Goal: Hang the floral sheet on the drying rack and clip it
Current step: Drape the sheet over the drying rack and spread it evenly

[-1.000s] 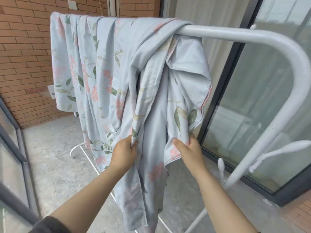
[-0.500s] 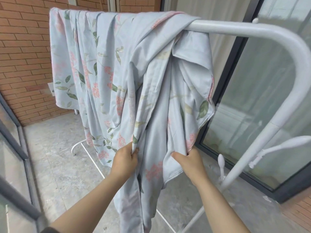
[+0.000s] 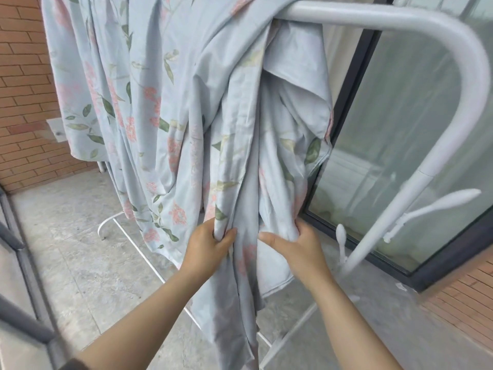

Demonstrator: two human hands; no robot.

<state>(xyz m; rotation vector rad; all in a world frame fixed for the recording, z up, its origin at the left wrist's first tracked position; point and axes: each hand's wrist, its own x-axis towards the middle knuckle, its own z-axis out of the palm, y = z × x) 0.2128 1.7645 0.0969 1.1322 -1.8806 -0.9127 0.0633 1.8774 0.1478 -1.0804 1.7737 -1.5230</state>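
Both hands are on cloth. left hand (image 3: 210, 247) grips a bunched vertical fold of the floral sheet (image 3: 165, 102), thumb across the front, fingers curled behind; right hand (image 3: 301, 249) grips the next fold just to the right, thumb pointing left along the cloth, fingers wrapped round a wad of it; hands are near each other but apart, with one strip of cloth hanging between them.

Sheet is draped over the top bar of the drying rack (image 3: 400, 20); pale blue with pink flowers and green leaves; it hangs in uneven pleats, spread wider at the left, bunched and doubled over near the bar's right bend; a loose tail drops below the hands to the bottom edge of view; a hemmed corner shows just under the right wrist.

Rack is white tube; top bar curves down at the right into an upright; a side arm (image 3: 437, 204) sticks out from that upright; a small rounded peg (image 3: 341, 233) stands lower, close to the upright; a curved base tube (image 3: 112, 220) shows on the floor (image 3: 80, 263) under the sheet's left part.

Surroundings: brick wall (image 3: 24, 89) behind at left; grey stone floor; dark-framed glass door (image 3: 413, 129) behind the rack at right; dark sleeve edge (image 3: 72, 365) on the left forearm at bottom.
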